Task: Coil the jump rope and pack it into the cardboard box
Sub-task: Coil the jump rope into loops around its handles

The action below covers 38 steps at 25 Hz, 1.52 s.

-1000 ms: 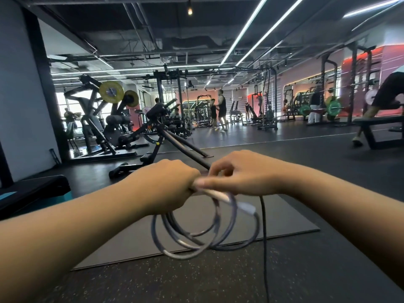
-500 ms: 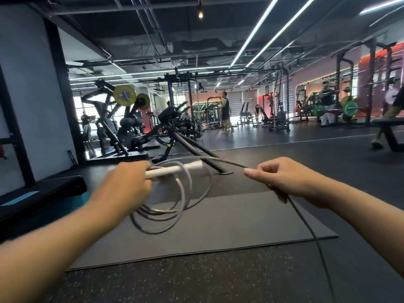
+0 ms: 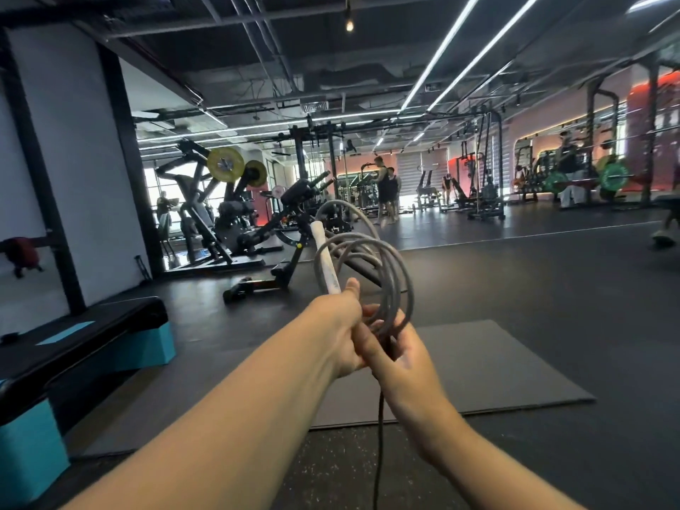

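Since 0.5 s ago, right hand has closed in on left hand, both now gripping the thin grey corded jump rope w/ white handle, loops standing above them, so coiling's nearly done; box unseen.

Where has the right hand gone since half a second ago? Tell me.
Yes, it moved: the right hand came in leftward over the grey mat to meet the left hand at the rope coil.

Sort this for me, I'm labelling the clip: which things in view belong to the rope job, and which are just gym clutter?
Job:
grey coiled jump rope
white rope handle
loose dark rope tail
left hand
right hand

Clutter:
dark grey floor mat
teal-sided black step platform
yellow weight plates

No cardboard box in view.
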Motion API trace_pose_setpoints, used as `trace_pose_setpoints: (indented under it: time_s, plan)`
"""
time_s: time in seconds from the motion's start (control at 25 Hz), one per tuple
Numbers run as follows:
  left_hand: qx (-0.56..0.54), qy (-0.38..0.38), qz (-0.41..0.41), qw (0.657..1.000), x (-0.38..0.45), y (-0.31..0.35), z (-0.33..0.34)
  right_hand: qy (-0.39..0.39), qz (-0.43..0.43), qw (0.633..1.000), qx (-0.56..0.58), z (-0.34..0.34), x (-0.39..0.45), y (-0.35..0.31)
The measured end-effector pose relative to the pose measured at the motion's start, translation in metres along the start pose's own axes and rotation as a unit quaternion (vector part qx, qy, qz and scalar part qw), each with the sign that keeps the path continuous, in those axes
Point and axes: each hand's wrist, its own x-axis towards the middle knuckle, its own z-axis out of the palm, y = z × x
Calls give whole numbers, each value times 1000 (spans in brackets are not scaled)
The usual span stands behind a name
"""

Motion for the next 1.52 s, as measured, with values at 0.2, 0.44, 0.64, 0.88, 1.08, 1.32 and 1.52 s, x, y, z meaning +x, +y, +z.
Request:
trace_pose_setpoints:
  time_s: [0.2,0.44,0.64,0.88,1.08,1.32,1.52]
  plan:
    - [-52,-26,-31,998,-20,-7,12,95,31,991,84,13,2,3]
    - [-159,-59,12,985,-23,-21,23,170,6,983,69,12,4,-4]
    - [-172,-69,11,983,-31,-29,19,206,-23,977,-55,-5,19,-20]
    - [-94,-44,72,992,-22,-24,6,175,78,981,-38,-23,42,-48]
    - [-199,-76,73,974,-20,-19,15,115,112,985,-57,-26,37,-47]
    - [-224,-47,76,971,-22,-29,32,205,135,968,52,-4,27,-29]
    - [-181,22,52,982,-19,-39,10,159,85,983,-14,-12,35,-41]
